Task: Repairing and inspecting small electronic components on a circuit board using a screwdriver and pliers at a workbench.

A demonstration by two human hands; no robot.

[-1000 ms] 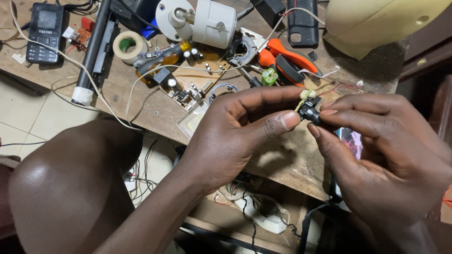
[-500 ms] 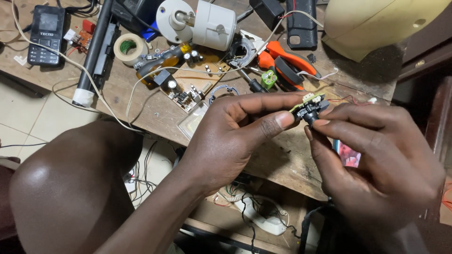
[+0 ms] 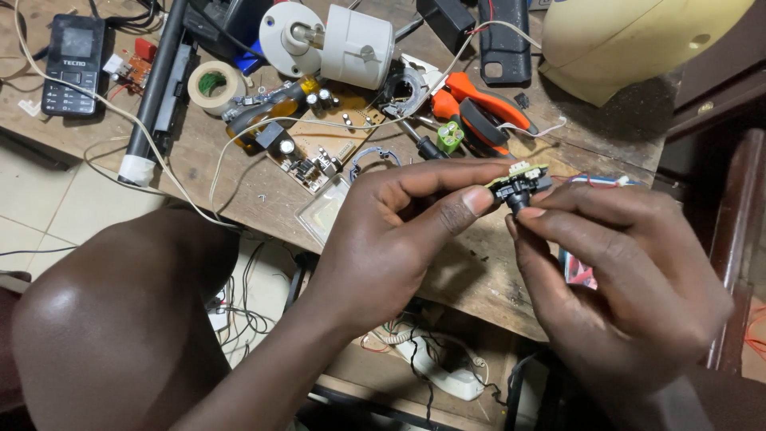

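While both hands work over the wooden bench point(image 3: 263, 199), clutter lies behind them, left to right: black keypad phone point(image 3: 72, 64) at far left, black tube point(image 3: 155, 88) with taped end, roll of masking tape point(image 3: 215, 86), brown circuit board point(image 3: 319, 144) with white wire looped over it, white cylindrical motor housing point(image 3: 343, 44), orange-handled pliers point(image 3: 479, 104), cream plastic shell point(image 3: 638, 40) at top right. Left hand point(image 3: 399, 231) has its grip clamped, thumb and index finger pinching the small black component point(image 3: 520, 187) with a little green board on top. Right hand point(image 3: 614, 279) meets it from the right, fingertips closed on the same part's lower end. Component is held above bench's front edge, between both hands, not touching the bench.
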